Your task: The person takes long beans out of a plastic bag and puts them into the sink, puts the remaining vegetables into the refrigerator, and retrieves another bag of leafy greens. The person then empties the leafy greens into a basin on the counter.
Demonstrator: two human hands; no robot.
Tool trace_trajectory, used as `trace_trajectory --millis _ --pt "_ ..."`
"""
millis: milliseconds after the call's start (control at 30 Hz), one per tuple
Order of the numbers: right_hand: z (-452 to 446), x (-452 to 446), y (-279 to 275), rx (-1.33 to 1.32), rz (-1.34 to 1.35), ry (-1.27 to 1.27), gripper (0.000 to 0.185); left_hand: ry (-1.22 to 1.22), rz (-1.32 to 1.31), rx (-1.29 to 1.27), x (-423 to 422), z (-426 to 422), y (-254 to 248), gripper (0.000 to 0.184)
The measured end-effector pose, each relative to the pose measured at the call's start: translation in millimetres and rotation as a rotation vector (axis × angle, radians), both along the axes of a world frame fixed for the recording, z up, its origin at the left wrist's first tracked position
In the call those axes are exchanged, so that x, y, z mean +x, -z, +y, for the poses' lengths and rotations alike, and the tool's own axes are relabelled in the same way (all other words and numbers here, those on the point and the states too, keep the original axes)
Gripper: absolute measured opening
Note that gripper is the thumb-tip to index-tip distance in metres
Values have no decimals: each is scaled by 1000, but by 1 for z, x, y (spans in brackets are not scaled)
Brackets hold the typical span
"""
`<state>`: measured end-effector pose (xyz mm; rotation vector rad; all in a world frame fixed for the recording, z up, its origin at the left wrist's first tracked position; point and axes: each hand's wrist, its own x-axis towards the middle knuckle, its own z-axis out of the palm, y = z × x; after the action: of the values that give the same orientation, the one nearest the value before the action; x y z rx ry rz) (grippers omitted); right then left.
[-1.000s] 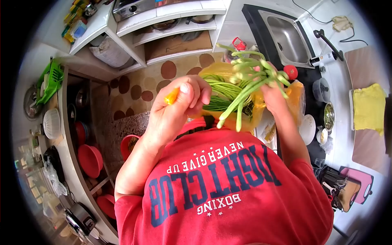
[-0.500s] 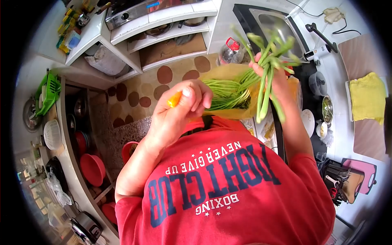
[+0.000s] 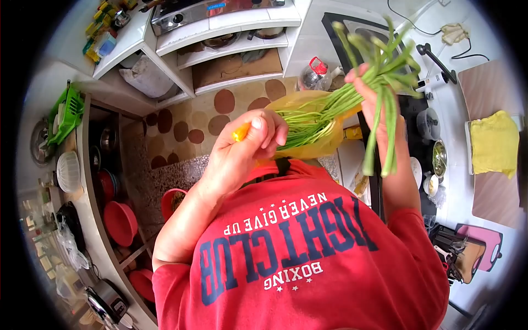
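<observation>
My right hand (image 3: 365, 89) is closed around a bunch of long, thin green stalks (image 3: 385, 74). Their near ends fan out above the fist and droop over the wrist. The far parts run left into a yellow plastic bag (image 3: 314, 147), where more stalks lie. My left hand (image 3: 234, 157) is a loose fist at the bag's left side, in front of my chest. A bit of bright yellow-orange material (image 3: 240, 132) pokes out by the thumb, seemingly part of the bag. The fingers hide the rest of what it grips.
A black-edged counter with a sink (image 3: 333, 25) stands at the right. Along it are a bowl of greens (image 3: 439, 158), a yellow cloth (image 3: 495, 144) and a pink cutting board (image 3: 489, 242). A clear jug with a red handle (image 3: 317, 66) is ahead. Shelves with red basins (image 3: 120, 223) line the left.
My right hand has risen slightly to the right with the stalks, which now stretch straighter from the bag. My left hand has barely moved. The bag's opening has shifted a little.
</observation>
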<state>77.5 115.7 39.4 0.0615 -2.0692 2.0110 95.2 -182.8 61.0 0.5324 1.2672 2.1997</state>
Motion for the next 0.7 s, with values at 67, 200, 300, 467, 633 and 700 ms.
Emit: trace_trajectory --millis 67,200,300,467,633,700 --pt "-4 2 -20 -260 77 -53 18 -36 -17 -9 2 -2 4 42" --pt "-2 -3 -17 -251 -20 -149 15 -66 3 13 0 -7 3 41" --pt "-3 -1 -33 -352 60 -132 15 -85 -19 45 2 -9 7 34" --pt "-7 -9 -34 -222 -35 -122 15 -83 -5 72 -1 -10 8 34" --pt "-12 -12 -62 -415 124 -219 14 -112 -46 -15 4 -8 4 40" --pt "-8 -21 -66 -352 6 -202 14 -104 -41 8 0 -7 9 38"
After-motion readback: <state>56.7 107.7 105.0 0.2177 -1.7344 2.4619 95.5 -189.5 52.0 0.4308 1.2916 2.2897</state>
